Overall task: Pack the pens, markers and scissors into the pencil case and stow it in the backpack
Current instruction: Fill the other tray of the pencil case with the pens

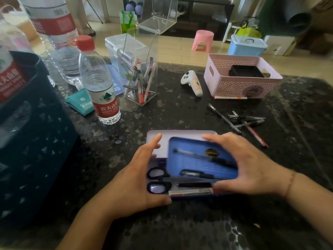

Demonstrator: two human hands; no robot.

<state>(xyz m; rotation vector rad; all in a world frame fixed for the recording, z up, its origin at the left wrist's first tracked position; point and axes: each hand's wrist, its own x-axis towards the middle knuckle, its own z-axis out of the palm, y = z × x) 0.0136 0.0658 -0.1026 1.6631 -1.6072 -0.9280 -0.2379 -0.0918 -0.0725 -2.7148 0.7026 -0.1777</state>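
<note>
I see the open pencil case [180, 136] near the table's [180, 222] front edge. My right hand [252, 165] grips its blue tray [201, 161], blurred, tilted above black-handled scissors [157, 181]. My left hand [137, 179] is spread against the case's left end. Loose pens [241, 123] lie toward the right edge; a water bottle [100, 83] and clear pen holder [142, 69] stand behind.

1. A home living room: pale wood-look floor [173, 51] runs behind the dark speckled stone bench [180, 112].
2. A pink plastic stool [202, 41] and a blue lidded storage box [246, 45] stand on that floor.
3. Household clutter covers the bench: water bottles [100, 83], a pink basket [241, 78], a clear pen holder [140, 76].
</note>
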